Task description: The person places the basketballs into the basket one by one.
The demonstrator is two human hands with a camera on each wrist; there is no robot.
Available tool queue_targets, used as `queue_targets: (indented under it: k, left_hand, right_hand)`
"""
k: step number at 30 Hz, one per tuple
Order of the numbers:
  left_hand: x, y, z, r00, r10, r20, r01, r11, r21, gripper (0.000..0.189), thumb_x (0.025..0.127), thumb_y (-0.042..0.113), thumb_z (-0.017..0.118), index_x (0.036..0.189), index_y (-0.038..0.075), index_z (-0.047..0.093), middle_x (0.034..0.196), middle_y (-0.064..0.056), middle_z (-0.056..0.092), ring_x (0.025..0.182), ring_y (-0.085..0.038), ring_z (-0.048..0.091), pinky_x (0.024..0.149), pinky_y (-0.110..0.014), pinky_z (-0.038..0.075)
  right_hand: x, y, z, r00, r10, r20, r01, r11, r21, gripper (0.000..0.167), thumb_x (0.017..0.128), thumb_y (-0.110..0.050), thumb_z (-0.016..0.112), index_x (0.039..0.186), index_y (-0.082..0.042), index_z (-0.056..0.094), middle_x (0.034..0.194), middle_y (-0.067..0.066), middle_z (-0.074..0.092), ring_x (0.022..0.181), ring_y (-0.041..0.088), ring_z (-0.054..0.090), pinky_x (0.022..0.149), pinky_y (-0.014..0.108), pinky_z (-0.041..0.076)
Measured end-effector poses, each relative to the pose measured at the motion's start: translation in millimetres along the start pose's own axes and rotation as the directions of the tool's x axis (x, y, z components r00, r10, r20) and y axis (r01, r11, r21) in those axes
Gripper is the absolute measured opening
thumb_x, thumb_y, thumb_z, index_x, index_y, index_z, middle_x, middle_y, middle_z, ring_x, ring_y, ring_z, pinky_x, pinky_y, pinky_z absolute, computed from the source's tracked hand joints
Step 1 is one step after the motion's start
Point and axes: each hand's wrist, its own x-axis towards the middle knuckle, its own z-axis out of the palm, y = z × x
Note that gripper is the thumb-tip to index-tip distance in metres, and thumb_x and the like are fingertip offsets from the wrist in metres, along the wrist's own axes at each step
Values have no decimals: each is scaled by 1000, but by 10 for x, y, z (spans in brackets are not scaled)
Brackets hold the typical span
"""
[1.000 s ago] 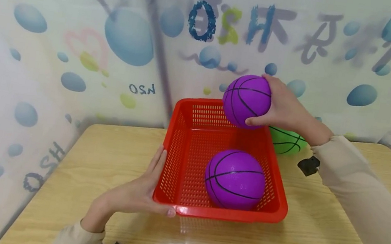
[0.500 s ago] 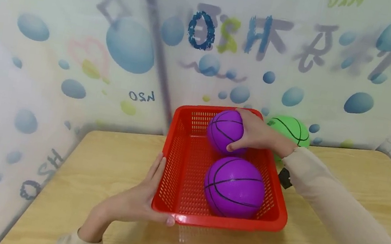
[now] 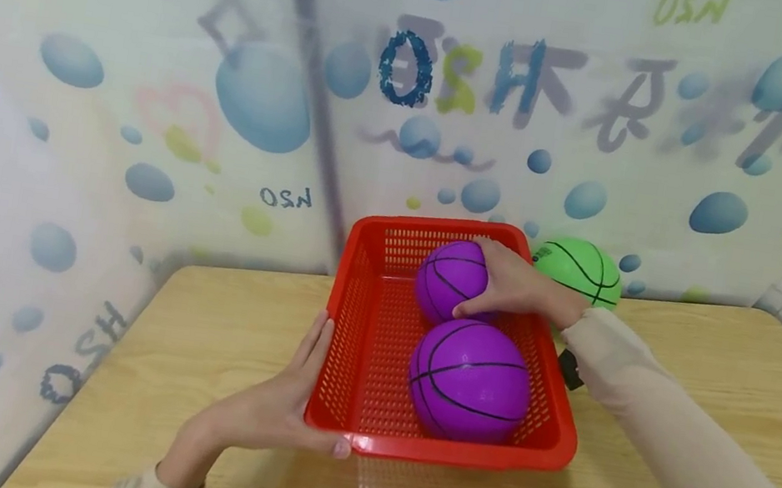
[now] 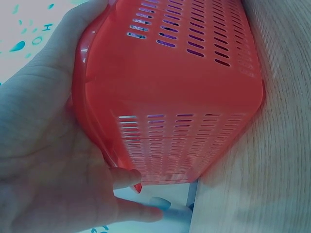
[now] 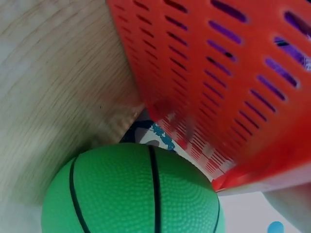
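A red plastic basket [image 3: 439, 452] with perforated walls stands on the wooden table. My left hand [image 3: 263, 410] holds its near-left corner, the thumb on the front rim and the fingers along the left side; the left wrist view shows this hand [image 4: 63, 160] against the rim. Inside the basket, my right hand [image 3: 510, 283] grips the smaller-looking purple basketball [image 3: 448, 282] from its right side. Another purple basketball [image 3: 469, 381] lies in front of it, near the basket's right wall. The right fingers are partly hidden behind the ball.
Behind the right forearm, a green basketball [image 3: 581, 266] rests on the table [image 3: 675, 421] just outside the basket's right wall. A patterned wall covering [image 3: 260, 106] rises along the table's back and left edges.
My right hand has lowered the purple basketball from above the back right rim down into the basket, moving slightly left. The left hand keeps its place on the corner.
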Motion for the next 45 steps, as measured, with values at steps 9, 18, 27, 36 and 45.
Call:
queue_targets:
  k: [9,18,27,36,45]
  left_hand:
    - [65,44,1,1000,-2,20,2,1000,6,130,69,44,80,145,14,-22,146,6,-33,138,-27,-1,104,-45,26]
    - [131,10,-57,1000,19,7,-19,1000,10,130,69,44,80,145,18,-22,147,8,-32,138,-26,-2,104,-45,27]
    - [106,-36,-22,1000,20,15,-19,999,-27,129,70,42,80,145,18,-22,147,6,-33,138,-28,-4,103,-46,28]
    - [-2,-62,-87,1000,-16,-7,16,1000,3,129,70,45,79,146,16,-21,147,5,-32,138,-32,-1,103,-48,28]
    - [39,-44,-52,1000,8,7,-8,1000,1,130,69,45,80,146,15,-21,148,3,-31,138,-30,-1,103,-47,27]
  right_hand:
    - [-110,30,-70,996,94,9,-92,986,-139,119,63,-62,74,142,6,16,129,26,39,112,35,45,85,50,46]
    - [-94,-52,-200,986,153,68,-139,975,-174,121,67,-64,70,143,7,10,133,31,34,113,38,45,88,52,43]
    - [-187,-20,-260,994,107,33,-104,992,-78,107,79,-62,61,143,9,14,141,26,28,122,36,38,97,49,35]
    - [-327,187,-535,984,134,-114,-135,991,6,94,89,-53,53,145,9,9,147,28,18,134,42,18,104,55,21]
    - [-637,608,-710,948,260,-182,-257,966,40,91,93,-50,47,144,10,1,147,34,10,131,50,17,101,61,19]
